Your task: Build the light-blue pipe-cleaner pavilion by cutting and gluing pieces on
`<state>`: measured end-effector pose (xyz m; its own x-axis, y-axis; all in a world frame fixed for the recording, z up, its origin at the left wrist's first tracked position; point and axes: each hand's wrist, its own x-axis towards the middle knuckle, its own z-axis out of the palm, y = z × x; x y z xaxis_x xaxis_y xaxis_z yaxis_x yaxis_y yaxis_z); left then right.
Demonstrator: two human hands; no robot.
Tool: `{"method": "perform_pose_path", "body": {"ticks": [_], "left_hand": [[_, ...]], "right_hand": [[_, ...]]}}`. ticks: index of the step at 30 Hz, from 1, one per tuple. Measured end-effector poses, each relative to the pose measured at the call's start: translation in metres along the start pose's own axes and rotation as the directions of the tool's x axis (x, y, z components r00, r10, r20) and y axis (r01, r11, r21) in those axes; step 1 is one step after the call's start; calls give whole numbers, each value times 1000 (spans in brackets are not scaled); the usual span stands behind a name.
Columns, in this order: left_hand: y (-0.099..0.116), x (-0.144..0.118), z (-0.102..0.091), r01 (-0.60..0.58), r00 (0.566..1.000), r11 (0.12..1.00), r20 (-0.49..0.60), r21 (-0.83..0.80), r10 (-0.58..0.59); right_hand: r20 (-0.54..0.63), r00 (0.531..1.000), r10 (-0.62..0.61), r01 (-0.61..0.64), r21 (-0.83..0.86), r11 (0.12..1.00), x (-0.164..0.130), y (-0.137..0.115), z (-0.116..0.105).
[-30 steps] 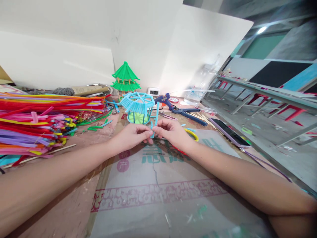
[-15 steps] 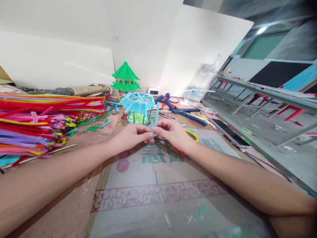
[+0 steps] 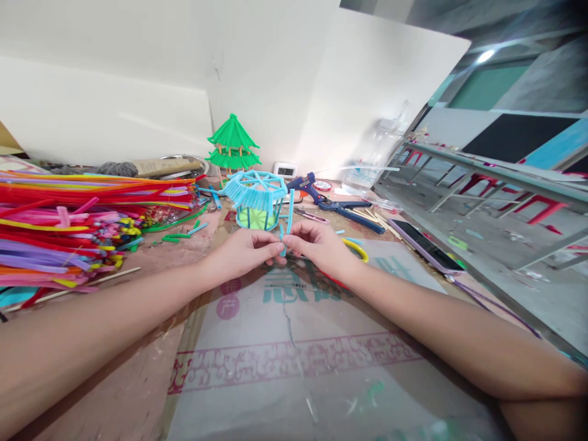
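Nothing moved, L hand [image 3: 245, 251] & R hand [image 3: 316, 243] fingers pinched on fuzzy blue pipe cleaner [image 3: 289, 214], bent upright

Fuzzy sticks, shiny things

The pipe cleaners [image 3: 82, 214] look soft and fuzzy, the phone [image 3: 425, 245] smooth and glossy, the table sheet [image 3: 294, 343] thin shiny plastic, the back boards [image 3: 275, 73] matt white.

The table [image 3: 151, 367] carries a printed sheet [image 3: 298, 361] at its middle. Pipe cleaners [image 3: 68, 226] lie at nine o'clock, a phone [image 3: 425, 245] at two.

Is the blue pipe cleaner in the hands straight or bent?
Bent: the blue pipe cleaner has one long arm upright and a short arm beside it, pinched between left hand and right hand.
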<state>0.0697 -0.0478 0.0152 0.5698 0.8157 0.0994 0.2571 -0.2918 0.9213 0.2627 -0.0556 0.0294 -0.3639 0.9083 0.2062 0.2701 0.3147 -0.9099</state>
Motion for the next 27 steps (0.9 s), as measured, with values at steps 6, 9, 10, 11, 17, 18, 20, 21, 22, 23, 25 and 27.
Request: {"method": "perform_pose_path", "body": {"ticks": [6,9,10,11,17,18,20,21,22,23,25,27], "left_hand": [[0,1,-1,9,1000,1000,0,-8,-9],[0,1,-1,14,1000,1000,-2,-1,-14],[0,1,-1,14,1000,1000,-2,0,-14],[1,0,-1,13,1000,1000,-2,0,-13],[2,0,1,5,1000,1000,5,-17,-5],[1,-1,1,7,1000,1000,4,-25,-7],[1,-1,2,14,1000,999,-2,-43,-14],[1,-1,2,19,1000,999,-4,-49,-19],[2,-1,2,25,1000,998,-5,-53,-25],[2,-1,2,30,1000,998,-4,-57,-30],[3,-2,2,41,999,997,-3,-62,-41],[4,-2,2,46,999,997,-2,-63,-46]], "right_hand": [[6,1000,13,-14,28,1000,0,2,0],[1,1000,15,-15,18,1000,1,3,0],[0,1000,14,-14,14,1000,1,3,0],[-1,1000,13,-13,9,1000,1,3,0],[-6,1000,-6,5,-44,999,0,3,-1],[-6,1000,-10,9,-49,999,0,3,-1],[-2,1000,-15,15,-40,999,0,3,-1],[3,1000,-16,16,-22,1000,-1,3,-1],[7,1000,-16,16,4,1000,-1,2,-1],[9,1000,-17,16,35,999,-1,2,-1],[11,1000,-20,19,96,995,-1,2,0],[4,1000,-21,20,128,992,-1,2,1]]}}
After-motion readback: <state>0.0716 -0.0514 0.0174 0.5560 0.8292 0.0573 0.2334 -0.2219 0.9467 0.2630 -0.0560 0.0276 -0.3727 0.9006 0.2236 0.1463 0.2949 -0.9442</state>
